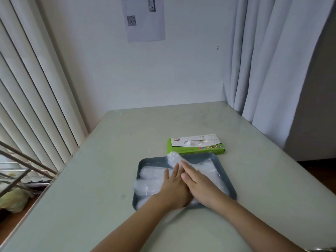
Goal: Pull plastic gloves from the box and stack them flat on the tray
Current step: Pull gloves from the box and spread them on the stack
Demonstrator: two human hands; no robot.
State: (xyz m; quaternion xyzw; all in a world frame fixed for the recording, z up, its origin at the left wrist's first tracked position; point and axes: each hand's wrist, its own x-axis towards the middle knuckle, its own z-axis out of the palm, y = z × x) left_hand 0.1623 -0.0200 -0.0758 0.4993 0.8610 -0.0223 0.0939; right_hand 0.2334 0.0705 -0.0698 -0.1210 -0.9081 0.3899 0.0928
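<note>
A grey-blue tray (pixel 226 176) lies on the pale table, holding a pile of clear plastic gloves (pixel 151 180). Both hands press flat on the pile with straight fingers. My left hand (pixel 173 186) lies on the middle of the gloves. My right hand (pixel 198 182) overlaps it, its fingertips reaching toward the tray's far edge, where one glove (pixel 173 158) bulges up over the rim. Just behind the tray sits the green and white glove box (pixel 195 144), its top opening showing white plastic.
The table (pixel 109 179) stands against a white wall with a sheet of paper (pixel 143 19) taped on it. Vertical blinds (pixel 32 97) and a metal rack (pixel 21 171) are on the left. Grey curtains (pixel 269 60) hang at the right.
</note>
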